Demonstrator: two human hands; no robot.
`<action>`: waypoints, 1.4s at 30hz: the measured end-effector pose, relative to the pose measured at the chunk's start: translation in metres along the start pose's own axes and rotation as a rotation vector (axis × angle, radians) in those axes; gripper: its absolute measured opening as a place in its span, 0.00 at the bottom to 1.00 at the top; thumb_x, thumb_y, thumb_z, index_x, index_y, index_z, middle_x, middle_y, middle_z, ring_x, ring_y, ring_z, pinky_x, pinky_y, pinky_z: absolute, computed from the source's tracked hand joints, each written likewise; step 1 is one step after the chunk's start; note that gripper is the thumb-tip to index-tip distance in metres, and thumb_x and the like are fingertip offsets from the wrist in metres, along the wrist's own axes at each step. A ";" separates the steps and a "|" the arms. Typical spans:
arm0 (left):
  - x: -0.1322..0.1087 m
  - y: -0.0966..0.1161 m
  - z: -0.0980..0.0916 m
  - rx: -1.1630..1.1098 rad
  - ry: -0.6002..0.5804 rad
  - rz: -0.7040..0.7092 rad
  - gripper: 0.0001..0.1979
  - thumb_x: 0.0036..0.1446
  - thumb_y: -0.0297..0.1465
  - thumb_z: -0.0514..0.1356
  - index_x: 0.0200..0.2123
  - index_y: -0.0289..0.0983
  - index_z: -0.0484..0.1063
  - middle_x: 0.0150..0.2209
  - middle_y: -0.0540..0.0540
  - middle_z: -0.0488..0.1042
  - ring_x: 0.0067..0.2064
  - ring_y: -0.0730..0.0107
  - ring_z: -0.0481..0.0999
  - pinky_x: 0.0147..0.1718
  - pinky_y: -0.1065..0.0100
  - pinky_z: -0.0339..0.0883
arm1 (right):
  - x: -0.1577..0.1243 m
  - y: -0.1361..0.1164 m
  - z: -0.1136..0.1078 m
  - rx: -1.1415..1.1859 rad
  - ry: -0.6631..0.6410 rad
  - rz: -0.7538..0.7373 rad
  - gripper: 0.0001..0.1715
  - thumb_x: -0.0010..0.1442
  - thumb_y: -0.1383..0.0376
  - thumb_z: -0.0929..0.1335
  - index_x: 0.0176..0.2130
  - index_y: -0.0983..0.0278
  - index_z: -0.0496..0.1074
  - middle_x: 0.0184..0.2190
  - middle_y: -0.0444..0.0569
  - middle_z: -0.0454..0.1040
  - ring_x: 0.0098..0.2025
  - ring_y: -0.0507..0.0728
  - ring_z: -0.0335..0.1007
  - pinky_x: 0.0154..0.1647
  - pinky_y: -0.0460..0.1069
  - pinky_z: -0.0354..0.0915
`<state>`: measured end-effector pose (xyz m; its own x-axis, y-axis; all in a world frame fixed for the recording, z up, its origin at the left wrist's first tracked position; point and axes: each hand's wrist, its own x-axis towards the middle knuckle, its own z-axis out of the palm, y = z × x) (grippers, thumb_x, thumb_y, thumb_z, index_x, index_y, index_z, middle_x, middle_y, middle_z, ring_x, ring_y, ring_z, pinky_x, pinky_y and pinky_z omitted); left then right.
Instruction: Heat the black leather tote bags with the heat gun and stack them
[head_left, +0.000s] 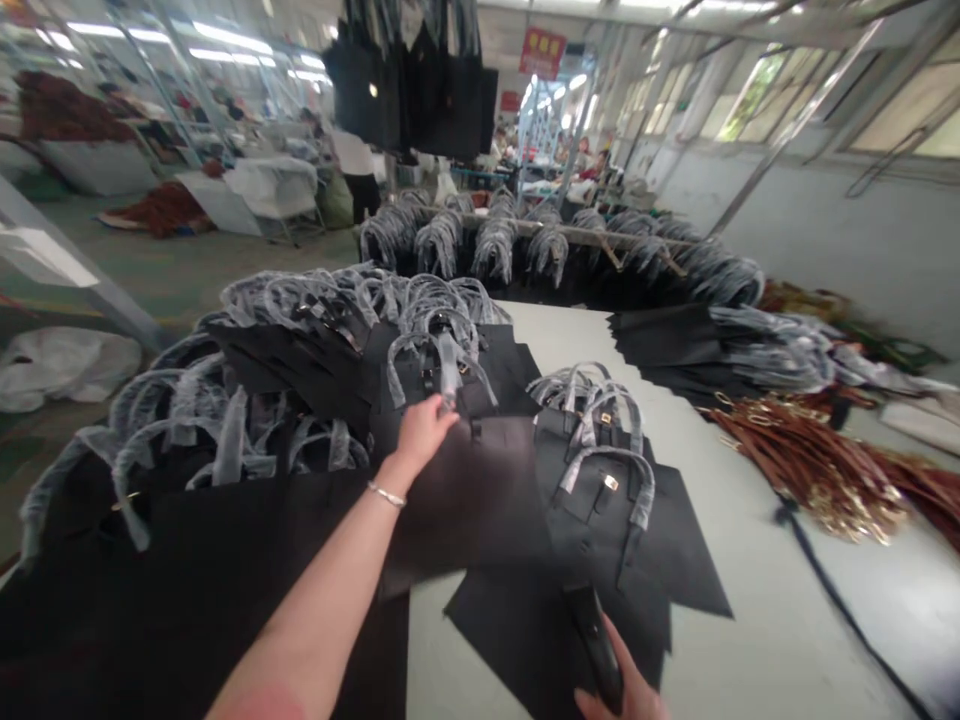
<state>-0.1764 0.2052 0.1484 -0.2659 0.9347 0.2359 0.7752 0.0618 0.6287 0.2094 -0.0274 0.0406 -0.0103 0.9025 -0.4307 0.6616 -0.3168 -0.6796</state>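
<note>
The left hand (424,430) pinches the plastic-wrapped handle (448,365) of a black bag (480,470). The right hand (622,685) closes around a black handheld tool (592,640), over stacked bags (600,520) on the worktop (765,640).

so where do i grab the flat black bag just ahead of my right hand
Take the plastic-wrapped handle of the black bag from above, coming in from the right. It arches up off the flat body, leaving room for fingers, and the white tabletop lies open on that side, while other bags crowd its left.
</note>
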 end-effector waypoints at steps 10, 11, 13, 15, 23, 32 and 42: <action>-0.060 0.016 0.118 -0.043 -0.172 0.425 0.12 0.60 0.31 0.60 0.47 0.37 0.73 0.54 0.42 0.74 0.57 0.63 0.72 0.58 0.62 0.67 | -0.016 -0.014 -0.033 0.119 0.003 0.161 0.49 0.56 0.55 0.68 0.69 0.67 0.50 0.32 0.47 0.78 0.29 0.59 0.76 0.34 0.53 0.71; -0.089 0.015 0.141 -0.022 -0.362 0.550 0.14 0.60 0.32 0.60 0.50 0.39 0.72 0.60 0.42 0.71 0.62 0.62 0.68 0.62 0.60 0.63 | -0.013 -0.015 -0.036 0.121 0.001 0.173 0.48 0.57 0.54 0.67 0.69 0.68 0.50 0.29 0.46 0.77 0.26 0.58 0.74 0.31 0.52 0.71; -0.140 0.013 0.175 0.060 -0.538 0.665 0.22 0.60 0.34 0.60 0.58 0.41 0.68 0.67 0.42 0.62 0.69 0.56 0.57 0.67 0.49 0.54 | -0.006 -0.020 -0.041 0.136 -0.007 0.180 0.46 0.59 0.53 0.66 0.68 0.69 0.49 0.25 0.43 0.74 0.22 0.56 0.71 0.27 0.50 0.69; -0.178 0.010 0.190 0.128 -0.545 0.683 0.28 0.62 0.35 0.59 0.65 0.43 0.60 0.70 0.42 0.55 0.72 0.54 0.50 0.68 0.43 0.47 | 0.004 -0.026 -0.045 0.154 -0.027 0.169 0.45 0.60 0.53 0.67 0.68 0.68 0.49 0.21 0.40 0.71 0.20 0.54 0.69 0.22 0.48 0.66; -0.266 0.011 0.188 0.200 -0.451 0.596 0.28 0.66 0.37 0.53 0.67 0.37 0.58 0.70 0.38 0.55 0.72 0.51 0.50 0.68 0.42 0.49 | 0.036 -0.047 -0.043 0.201 -0.194 0.171 0.42 0.58 0.56 0.70 0.66 0.64 0.57 0.20 0.40 0.71 0.17 0.52 0.67 0.18 0.46 0.65; -0.298 0.016 0.187 0.179 -0.440 0.503 0.25 0.67 0.38 0.50 0.60 0.28 0.65 0.63 0.31 0.67 0.68 0.50 0.60 0.68 0.43 0.51 | 0.041 -0.051 -0.020 0.212 -0.250 0.217 0.39 0.58 0.54 0.70 0.63 0.67 0.59 0.22 0.42 0.73 0.17 0.52 0.68 0.17 0.46 0.64; -0.296 0.017 0.184 0.200 -0.453 0.531 0.26 0.68 0.38 0.49 0.61 0.26 0.65 0.63 0.31 0.66 0.68 0.49 0.60 0.69 0.43 0.47 | 0.043 -0.058 -0.012 0.151 -0.142 0.184 0.35 0.62 0.57 0.67 0.63 0.67 0.58 0.21 0.41 0.72 0.17 0.51 0.68 0.17 0.44 0.66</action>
<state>0.0212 -0.0064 -0.0474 0.4053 0.9070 0.1142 0.8352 -0.4182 0.3571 0.1793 0.0335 0.0689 -0.0123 0.7788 -0.6272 0.5433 -0.5214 -0.6580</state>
